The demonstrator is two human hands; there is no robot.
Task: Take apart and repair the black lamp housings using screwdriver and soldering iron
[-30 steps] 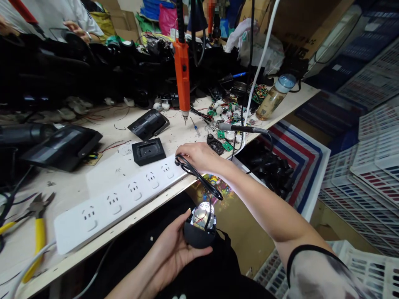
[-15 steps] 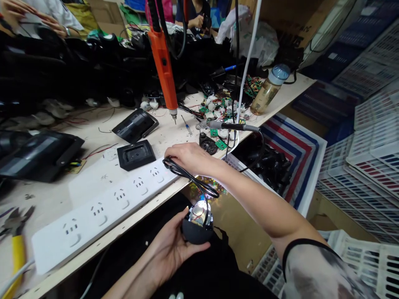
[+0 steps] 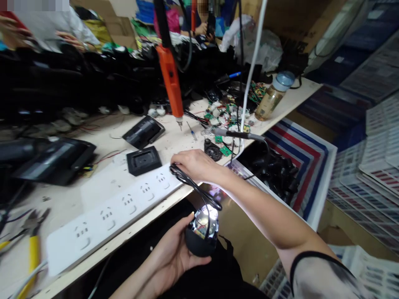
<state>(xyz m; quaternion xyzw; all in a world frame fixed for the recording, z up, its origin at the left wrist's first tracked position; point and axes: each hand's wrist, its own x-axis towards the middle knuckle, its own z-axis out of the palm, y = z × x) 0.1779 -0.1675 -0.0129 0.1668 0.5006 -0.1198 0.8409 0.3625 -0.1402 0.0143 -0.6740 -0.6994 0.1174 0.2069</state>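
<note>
My left hand [image 3: 170,257] cups a small black ball-shaped lamp [image 3: 202,234] with a lit, mirrored top, held below the table edge over my lap. A black cable [image 3: 199,193] runs from the lamp up to my right hand [image 3: 193,164]. That hand is closed on the cable's far end, right at the near end of a long white power strip [image 3: 115,209] lying along the table's front edge. Whether a plug is in a socket is hidden under my fingers.
An orange electric screwdriver [image 3: 171,83] hangs over the table. Black housings [image 3: 144,160] and a larger black unit [image 3: 52,160] lie behind the strip. Circuit boards [image 3: 224,114], a soldering iron [image 3: 238,135], a bottle [image 3: 274,95] and yellow pliers [image 3: 29,245] are around. Other people sit beyond.
Both hands keep their hold and stay almost still at the strip's end and below the table. The view shifted slightly, and the hanging screwdriver swung a little.
</note>
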